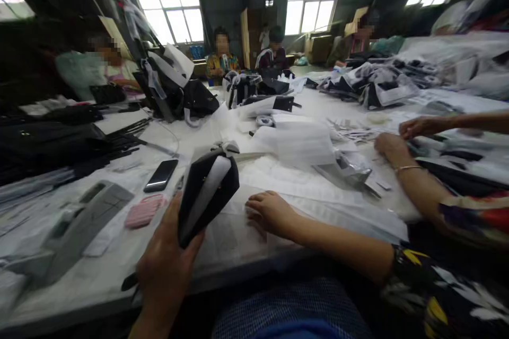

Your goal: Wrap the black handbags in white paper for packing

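My left hand [169, 257] is closed around a small black handbag [209, 196], held tilted above the table's front edge. A white strip runs along the bag's facing side, with small gold-coloured studs beside it. Pale wrapping shows at its upper end. To the right of the bag, my right hand [272, 214] rests low over thin translucent sheets [228, 228]. Its fingers are slightly bent and apart, and I see nothing held in them. White sheets [318, 201] lie spread just behind that hand.
A grey tape dispenser [79, 222], a pink pad [145, 211] and a black phone [161, 176] lie left. A co-worker's hands [393, 148] work at the right. Black bags [201, 98] and wrapped pieces [382, 82] are piled farther back; other people sit beyond.
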Motion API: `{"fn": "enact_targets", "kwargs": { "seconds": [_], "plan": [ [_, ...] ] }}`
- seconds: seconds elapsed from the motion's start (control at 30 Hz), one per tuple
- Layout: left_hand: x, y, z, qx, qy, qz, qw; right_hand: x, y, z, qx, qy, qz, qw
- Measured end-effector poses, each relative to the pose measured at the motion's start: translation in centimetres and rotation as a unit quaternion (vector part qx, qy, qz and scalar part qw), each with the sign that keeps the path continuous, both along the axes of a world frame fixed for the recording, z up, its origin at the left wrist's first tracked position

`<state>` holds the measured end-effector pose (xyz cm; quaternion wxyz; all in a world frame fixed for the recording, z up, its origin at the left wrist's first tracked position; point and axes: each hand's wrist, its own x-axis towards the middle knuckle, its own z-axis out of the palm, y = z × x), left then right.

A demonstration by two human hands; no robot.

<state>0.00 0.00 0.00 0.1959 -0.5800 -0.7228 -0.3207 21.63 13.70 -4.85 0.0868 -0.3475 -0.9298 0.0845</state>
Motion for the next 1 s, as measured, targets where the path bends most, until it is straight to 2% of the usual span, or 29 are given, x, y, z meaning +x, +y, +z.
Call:
{"fn": "enact_targets", "kwargs": {
  "seconds": [0.07,0.17,0.23,0.33,0.47,0.57,0.67,0.73,0.83,0.87,0.9,0.93,1.0],
  "plan": [
    [0.3,0.0,0.2,-0.014,-0.009,0.006,1.0,-1.2,0.8,0.0,0.03,-0.031,0.056,0.998],
    [0.5,0.0,0.5,-0.025,-0.015,0.009,1.0,-3.4,2.6,0.3,0.031,-0.024,0.083,0.996],
    [0.5,0.0,0.5,-0.024,-0.014,0.006,1.0,-4.9,3.9,0.9,-0.005,0.016,0.048,0.999],
    [0.2,0.0,0.4,-0.024,-0.01,0.003,1.0,-5.9,5.1,2.5,-0.063,0.082,-0.039,0.994],
    [-0.2,0.1,0.4,-0.015,-0.011,-0.001,1.0,-3.5,3.2,3.5,-0.088,0.2,-0.093,0.971],
    [0.0,0.2,0.4,-0.014,-0.012,0.005,1.0,-0.6,0.3,2.4,-0.108,0.194,-0.103,0.97],
    [0.3,0.4,0.4,-0.007,-0.006,0.001,1.0,1.0,-1.6,0.7,-0.154,0.168,-0.105,0.968],
    [0.4,0.4,0.3,-0.002,0.0,-0.011,1.0,1.2,-1.9,0.2,-0.251,0.202,-0.115,0.94],
    [0.3,0.4,0.3,-0.006,-0.005,-0.018,1.0,1.5,-1.8,0.9,-0.447,0.249,-0.137,0.848],
    [0.2,0.3,0.4,-0.011,-0.01,-0.014,1.0,1.6,-1.8,1.3,-0.477,0.24,-0.142,0.834],
    [0.1,0.3,0.4,-0.016,-0.014,-0.009,1.0,1.9,-1.9,1.8,-0.47,0.217,-0.144,0.843],
    [0.0,0.2,0.4,-0.019,-0.017,-0.005,1.0,2.1,-2.1,2.3,-0.43,0.182,-0.146,0.872],
    [-0.1,0.2,0.3,-0.019,-0.016,-0.008,1.0,2.5,-2.7,3.1,-0.27,0.092,-0.157,0.945]
  ]
}}
